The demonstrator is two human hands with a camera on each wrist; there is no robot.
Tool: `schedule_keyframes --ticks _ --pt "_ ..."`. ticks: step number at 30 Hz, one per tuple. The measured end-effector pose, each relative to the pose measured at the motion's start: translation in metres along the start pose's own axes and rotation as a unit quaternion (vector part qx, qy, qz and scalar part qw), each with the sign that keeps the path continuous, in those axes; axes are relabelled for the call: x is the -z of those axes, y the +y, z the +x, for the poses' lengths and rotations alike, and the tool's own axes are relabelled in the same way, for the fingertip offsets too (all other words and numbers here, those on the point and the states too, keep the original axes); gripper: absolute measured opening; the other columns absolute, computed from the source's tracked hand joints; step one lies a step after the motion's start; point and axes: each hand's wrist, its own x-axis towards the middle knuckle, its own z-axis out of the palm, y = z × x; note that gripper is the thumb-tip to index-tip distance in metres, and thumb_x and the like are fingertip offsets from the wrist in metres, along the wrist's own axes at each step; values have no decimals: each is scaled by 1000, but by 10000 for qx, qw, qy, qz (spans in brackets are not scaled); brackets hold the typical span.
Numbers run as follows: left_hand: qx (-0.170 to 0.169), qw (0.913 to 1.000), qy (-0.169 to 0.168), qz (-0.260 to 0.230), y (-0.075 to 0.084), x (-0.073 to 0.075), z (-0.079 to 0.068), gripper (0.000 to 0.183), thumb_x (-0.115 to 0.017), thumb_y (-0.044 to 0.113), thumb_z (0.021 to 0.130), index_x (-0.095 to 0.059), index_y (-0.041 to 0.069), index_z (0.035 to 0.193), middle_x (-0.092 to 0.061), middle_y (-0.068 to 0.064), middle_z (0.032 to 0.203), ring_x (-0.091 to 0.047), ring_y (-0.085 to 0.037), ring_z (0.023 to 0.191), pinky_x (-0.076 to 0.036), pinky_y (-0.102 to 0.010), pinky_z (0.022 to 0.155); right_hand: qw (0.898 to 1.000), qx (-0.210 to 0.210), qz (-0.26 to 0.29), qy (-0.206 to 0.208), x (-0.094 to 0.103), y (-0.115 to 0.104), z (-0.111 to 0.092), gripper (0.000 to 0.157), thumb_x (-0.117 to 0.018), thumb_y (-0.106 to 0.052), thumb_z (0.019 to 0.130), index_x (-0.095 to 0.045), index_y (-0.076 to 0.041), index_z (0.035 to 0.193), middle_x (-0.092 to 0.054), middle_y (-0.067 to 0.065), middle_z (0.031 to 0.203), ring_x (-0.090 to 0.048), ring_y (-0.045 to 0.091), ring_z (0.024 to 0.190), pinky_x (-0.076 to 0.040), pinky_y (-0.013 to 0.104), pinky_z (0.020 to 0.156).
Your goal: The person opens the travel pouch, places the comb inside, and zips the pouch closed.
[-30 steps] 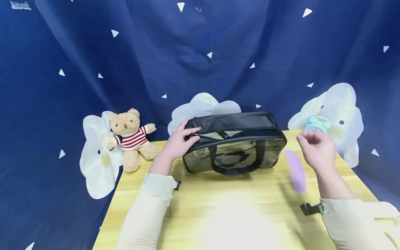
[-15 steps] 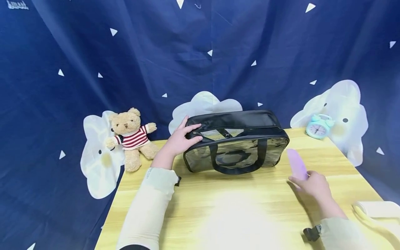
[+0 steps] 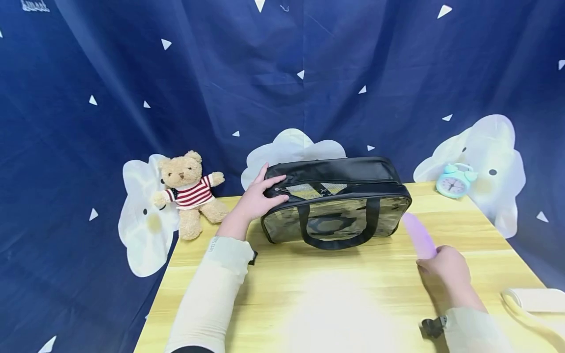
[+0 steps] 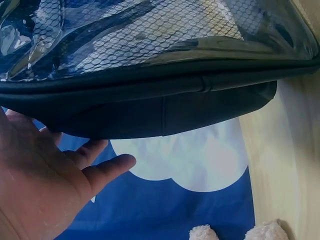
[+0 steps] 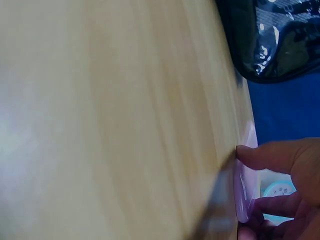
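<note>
1. On my head feed, the bag (image 3: 336,203) stands on the table (image 3: 273,289) toward its back edge, the curtain (image 3: 265,63) behind.
2. I have the bear (image 3: 190,196) left of it, the clock (image 3: 453,185) right, by the back corner.
3. I see the left hand (image 3: 258,196) at the bag's left end.
4. Right of the bag, nearer my camera than the clock, the right hand (image 3: 448,267) holds the strip (image 3: 418,235).

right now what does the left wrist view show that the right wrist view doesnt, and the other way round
Only the left wrist view shows the left hand, and pale fluffy parts of the teddy bear at the bottom of the frame.

Only the right wrist view shows the right hand, pinching the purple object, and part of the light blue clock.

Both share the black-trimmed bag, the wooden table and the blue backdrop.
</note>
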Motion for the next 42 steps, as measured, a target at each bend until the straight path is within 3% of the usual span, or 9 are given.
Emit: schedule_keyframes --ticks 9,18,23,29,32,36,42 --pt "87 9999 25 100 -2 -2 -1 62 -77 40 98 -57 27 155 1 6 178 -10 -38 162 -24 -62 124 9998 -146 45 -150 2 -2 3 75 -86 -31 79 -55 23 120 -66 39 103 -65 49 86 -52 64 81" --pt "44 9998 145 148 -3 0 -4 62 -78 39 97 -58 26 155 -1 5 178 -12 -38 161 -25 -61 124 10000 28 -49 80 14 5 7 78 -76 -20 86 -41 30 134 -54 51 123 -58 65 104 -48 71 90" --pt "88 9997 118 214 -3 0 -4 62 -76 41 98 -58 27 155 -1 5 178 -12 -38 161 -25 -61 124 9989 -32 116 445 16 5 9 77 -77 -16 86 -41 31 135 -51 53 125 -55 67 107 -45 73 95" --pt "112 9996 59 233 -2 -2 -3 62 -75 44 98 -57 29 156 0 6 178 -11 -36 162 -27 -61 123 9936 -453 465 927 20 1 6 77 -75 -15 90 -40 24 145 -44 51 139 -46 68 124 -36 71 109" --pt "97 9997 71 220 -2 -3 -2 61 -76 43 98 -57 28 155 0 5 178 -11 -35 162 -27 -59 123 9859 -561 711 1409 22 -4 3 75 -70 -17 96 -36 21 150 -40 50 144 -40 67 133 -30 68 116" --pt "83 9997 97 198 -3 -3 -2 61 -76 42 99 -58 28 155 -1 5 178 -11 -34 162 -26 -59 124 9730 -395 860 2104 27 -11 0 71 -70 -18 98 -40 18 151 -44 48 143 -40 66 134 -28 66 118" --pt "99 9998 74 157 -3 -2 -2 61 -75 43 99 -57 28 155 0 6 178 -10 -34 162 -26 -60 124 9569 -540 1250 2567 41 -18 -1 69 -76 -27 96 -51 8 150 -53 37 144 -46 57 138 -29 56 123"
